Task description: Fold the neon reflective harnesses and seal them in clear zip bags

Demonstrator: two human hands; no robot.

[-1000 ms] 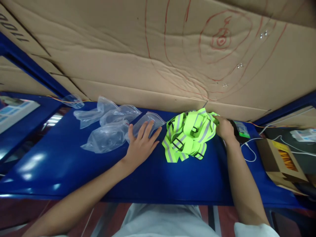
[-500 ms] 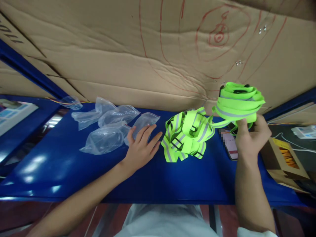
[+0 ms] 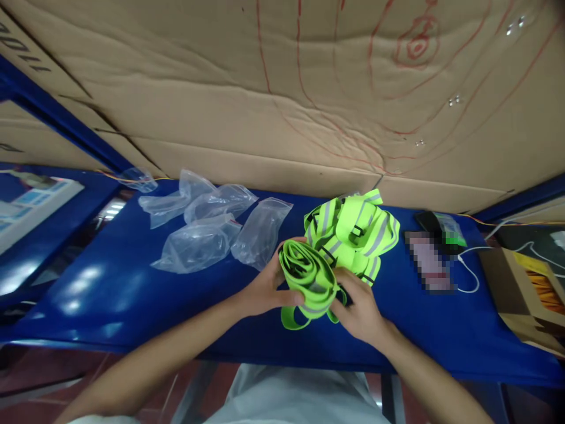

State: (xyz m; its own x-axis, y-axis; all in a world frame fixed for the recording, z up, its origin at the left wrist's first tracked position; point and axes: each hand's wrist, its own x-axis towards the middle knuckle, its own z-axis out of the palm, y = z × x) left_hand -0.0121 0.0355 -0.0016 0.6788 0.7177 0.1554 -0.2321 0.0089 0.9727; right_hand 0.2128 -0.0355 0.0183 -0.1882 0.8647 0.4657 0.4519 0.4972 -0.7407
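Note:
Between my two hands is a rolled neon-yellow reflective strap with grey stripes, its coiled end facing up and a loop hanging below. My left hand wraps its left side, thumb across the front. My right hand grips its right side, where a small black part shows by the fingers. Just behind lies a loose heap of the same reflective straps with black buckles. To the left of the heap is a clear plastic bag, close to my left hand.
More clear plastic bags lie on the left of the blue table. A phone, its screen blurred out, and a white cable are at right. An open cardboard box stands at the right edge. Cardboard lines the back.
My right hand has brought the rolled strap from the right down to the front middle. My left hand has left the plastic bag and closed on the roll. The roll now stands apart from the heap.

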